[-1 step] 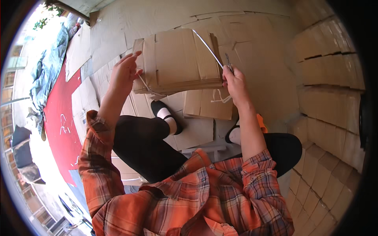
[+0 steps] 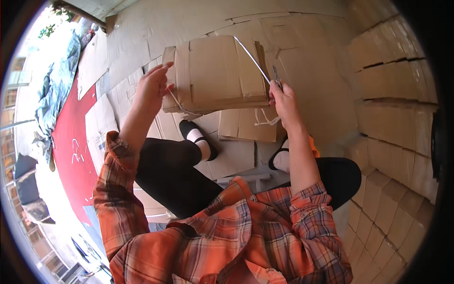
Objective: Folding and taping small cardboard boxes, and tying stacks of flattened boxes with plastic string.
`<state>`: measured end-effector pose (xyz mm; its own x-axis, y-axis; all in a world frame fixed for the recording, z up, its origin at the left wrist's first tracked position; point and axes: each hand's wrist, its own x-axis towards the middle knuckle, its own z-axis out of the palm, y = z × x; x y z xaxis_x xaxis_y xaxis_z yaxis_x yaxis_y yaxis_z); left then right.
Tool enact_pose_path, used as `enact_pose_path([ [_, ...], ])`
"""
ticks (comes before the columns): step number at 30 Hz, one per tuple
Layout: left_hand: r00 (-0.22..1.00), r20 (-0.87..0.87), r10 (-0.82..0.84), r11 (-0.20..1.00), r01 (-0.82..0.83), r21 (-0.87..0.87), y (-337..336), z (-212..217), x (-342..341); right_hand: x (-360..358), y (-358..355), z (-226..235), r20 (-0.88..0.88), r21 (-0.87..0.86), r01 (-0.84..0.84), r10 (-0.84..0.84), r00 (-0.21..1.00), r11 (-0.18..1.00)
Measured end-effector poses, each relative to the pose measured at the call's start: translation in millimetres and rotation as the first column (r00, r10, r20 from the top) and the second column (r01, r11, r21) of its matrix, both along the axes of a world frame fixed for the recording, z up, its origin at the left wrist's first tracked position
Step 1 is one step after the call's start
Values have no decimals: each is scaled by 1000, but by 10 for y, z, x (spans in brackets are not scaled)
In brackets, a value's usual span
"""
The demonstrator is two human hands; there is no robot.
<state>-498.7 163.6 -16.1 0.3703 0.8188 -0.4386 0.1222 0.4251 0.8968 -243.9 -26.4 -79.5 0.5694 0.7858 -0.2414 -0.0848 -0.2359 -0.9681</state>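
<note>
the left hand pinches white string at the left edge of the flattened cardboard stack, the right hand grips string and scissors at its right edge, cardboard-covered floor open beyond.

A stack of flattened brown cardboard sits in the upper middle of the frame, lying flat with its layered edge facing down-frame. A white cord runs taut across its right part, slanting from the top edge down to the right. More cord loops at the stack's lower left corner, and loose ends dangle below its lower right edge.
</note>
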Motion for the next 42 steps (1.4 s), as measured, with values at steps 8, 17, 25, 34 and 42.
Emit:
enact_pose_path([
  [8,974,82,210,976,-214,43,-786,-597,583,-44,-930,-378,-5,-171,155,-158,987,973],
  [17,964,-267,17,988,24,150,-1285,-1842,477,-172,-1204,-1129,-70,-304,88,-114,991,949],
  [25,897,-443,-3,987,75,145,-1648,-1511,429,-93,-1206,-969,465,-202,169,-57,883,965],
  [34,943,-321,83,993,-104,-51,-1794,-1599,152,-595,-787,-467,-275,-125,-364,320,907,923],
  [42,971,-231,61,991,-86,-101,-1862,-1511,160,-811,-543,-502,-446,-116,-471,378,811,875],
])
